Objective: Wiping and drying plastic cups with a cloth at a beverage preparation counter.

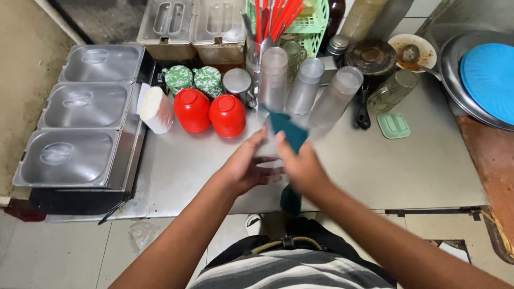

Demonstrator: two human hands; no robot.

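Stainless counter (375,171) is filling the head view, with lidded steel pans (80,107) sitting along its left edge. Near the middle of the front edge, the left hand (243,166) is curling round a clear glass (267,160), blurred and hard to make out. The right hand (302,166) is gripping a teal cloth (286,131) and pressing it at the glass. Wiping looks mid-way on this one. Three frosted tumblers (305,85) are standing upturned just behind, beside two red bowl stacks (211,109); whether those are finished, cannot tell.
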